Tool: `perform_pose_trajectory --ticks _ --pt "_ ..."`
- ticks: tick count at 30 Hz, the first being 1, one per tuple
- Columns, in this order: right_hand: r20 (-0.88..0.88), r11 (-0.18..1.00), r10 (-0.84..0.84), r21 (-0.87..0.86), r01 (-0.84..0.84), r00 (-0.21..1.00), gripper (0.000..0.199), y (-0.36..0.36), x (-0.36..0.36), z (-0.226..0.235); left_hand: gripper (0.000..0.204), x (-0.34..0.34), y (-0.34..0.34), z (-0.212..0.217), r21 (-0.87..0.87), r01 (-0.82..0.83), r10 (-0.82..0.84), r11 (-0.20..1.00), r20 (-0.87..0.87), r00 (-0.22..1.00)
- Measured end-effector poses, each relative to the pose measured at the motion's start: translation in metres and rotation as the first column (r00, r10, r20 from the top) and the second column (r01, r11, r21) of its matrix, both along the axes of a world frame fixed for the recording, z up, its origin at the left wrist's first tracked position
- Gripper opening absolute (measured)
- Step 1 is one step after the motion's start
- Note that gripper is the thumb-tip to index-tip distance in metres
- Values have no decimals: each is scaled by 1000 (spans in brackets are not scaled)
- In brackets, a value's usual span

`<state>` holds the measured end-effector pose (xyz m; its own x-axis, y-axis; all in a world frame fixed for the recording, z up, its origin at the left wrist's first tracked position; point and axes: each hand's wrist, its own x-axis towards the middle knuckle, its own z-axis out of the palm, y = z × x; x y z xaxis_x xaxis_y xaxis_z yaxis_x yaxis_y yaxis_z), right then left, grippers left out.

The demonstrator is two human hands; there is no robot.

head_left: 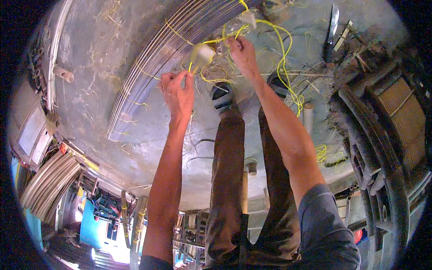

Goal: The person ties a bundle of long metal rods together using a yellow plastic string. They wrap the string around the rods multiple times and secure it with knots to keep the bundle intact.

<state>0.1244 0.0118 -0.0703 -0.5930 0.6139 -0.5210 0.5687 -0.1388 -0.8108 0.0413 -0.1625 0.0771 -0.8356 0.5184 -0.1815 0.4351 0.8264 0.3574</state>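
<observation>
My left hand (178, 93) pinches a short stretch of yellow cord (190, 67) between thumb and fingertips. Just above it is a pale, blurred, rounded thing (203, 54); what it is I cannot make out. Further right and a little higher, my right hand (243, 52) is closed on the same kind of yellow cord, whose loop (285, 49) arcs off to the right and trails down to the floor. Beneath both hands lies a long bundle of thin, parallel strips (150, 63), tied across at intervals with yellow cord.
At the upper right a knife (333, 20) lies on the floor by a small piece of wood (344, 36). Dark curved furniture (373, 117) stands on the right. A stack of curved strips (49, 184) is at lower left. My sandalled feet (222, 96) are just below the cord.
</observation>
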Motion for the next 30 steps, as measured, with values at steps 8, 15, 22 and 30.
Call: perform_pose_trajectory --ticks 8,15,22,30 --pt "-40 981 171 -88 -174 984 40 10 17 90 23 7 66 -73 270 -213 115 939 338 934" --pt "-169 961 264 -36 -274 950 53 17 14 76 32 21 88 -80 235 -349 44 907 772 635" --pt "71 739 642 208 -641 763 35 33 22 73 32 7 89 -49 239 -12 -168 971 718 676" --pt "184 702 637 265 -661 749 19 37 5 67 41 9 88 -47 149 -13 -78 989 591 803"
